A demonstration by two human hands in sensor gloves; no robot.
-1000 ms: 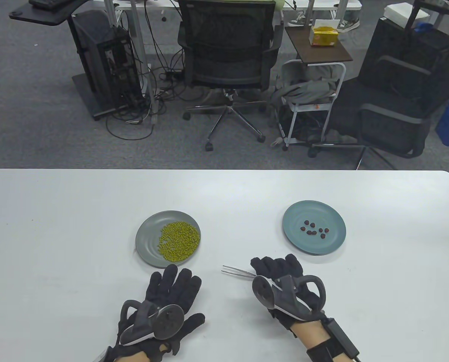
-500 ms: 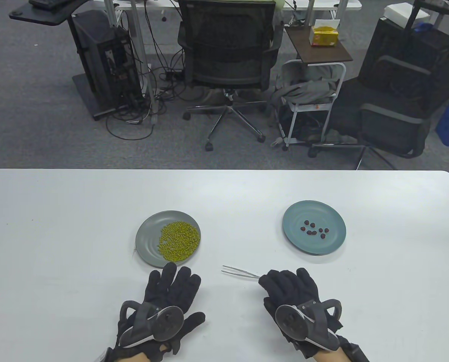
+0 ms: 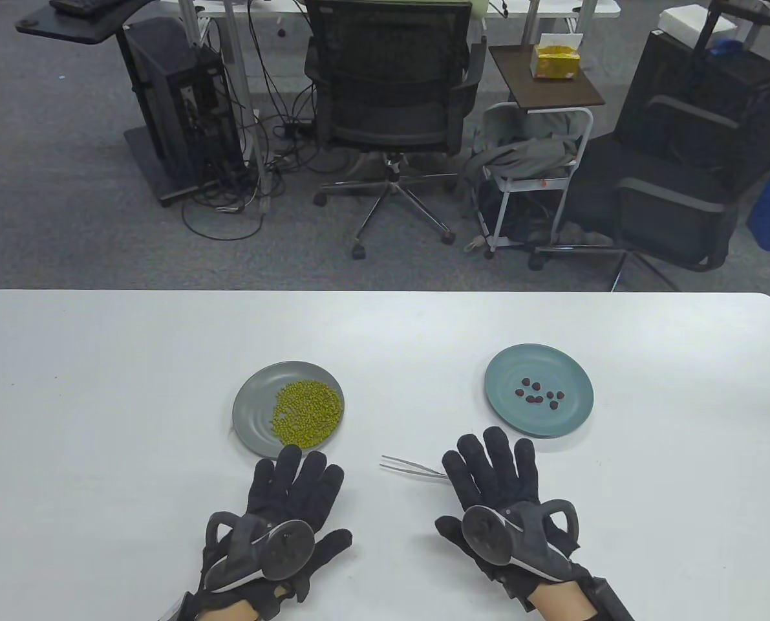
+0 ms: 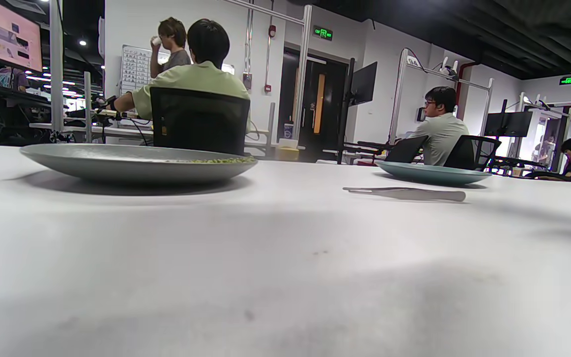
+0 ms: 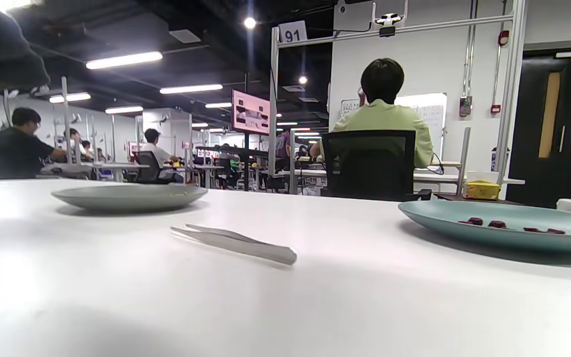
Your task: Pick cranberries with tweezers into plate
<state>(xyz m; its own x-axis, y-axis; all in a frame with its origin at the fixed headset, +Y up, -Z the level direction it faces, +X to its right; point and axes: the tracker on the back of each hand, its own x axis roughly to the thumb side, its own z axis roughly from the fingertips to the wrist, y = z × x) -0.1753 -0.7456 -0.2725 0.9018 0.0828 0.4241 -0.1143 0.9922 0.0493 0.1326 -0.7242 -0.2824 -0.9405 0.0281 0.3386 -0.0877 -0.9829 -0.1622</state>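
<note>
Metal tweezers (image 3: 410,467) lie flat on the white table, tips pointing left; they also show in the left wrist view (image 4: 407,193) and the right wrist view (image 5: 238,243). A blue-green plate (image 3: 572,417) holds several dark red cranberries (image 3: 540,394); both show in the right wrist view, the plate (image 5: 444,218) and the cranberries (image 5: 496,224). My right hand (image 3: 494,479) lies flat, fingers spread, just right of the tweezers' back end, holding nothing. My left hand (image 3: 297,485) lies flat and open below the grey plate.
A grey plate (image 3: 252,414) with a heap of green beans (image 3: 307,414) sits at centre left, just beyond my left fingertips. The white table (image 3: 100,453) ends at a far edge, with office chairs and a side table beyond it.
My right hand let go of the tweezers, drew back toward me, then spread flat on the table beside them. The tweezers stayed where they lay. The left hand did not move.
</note>
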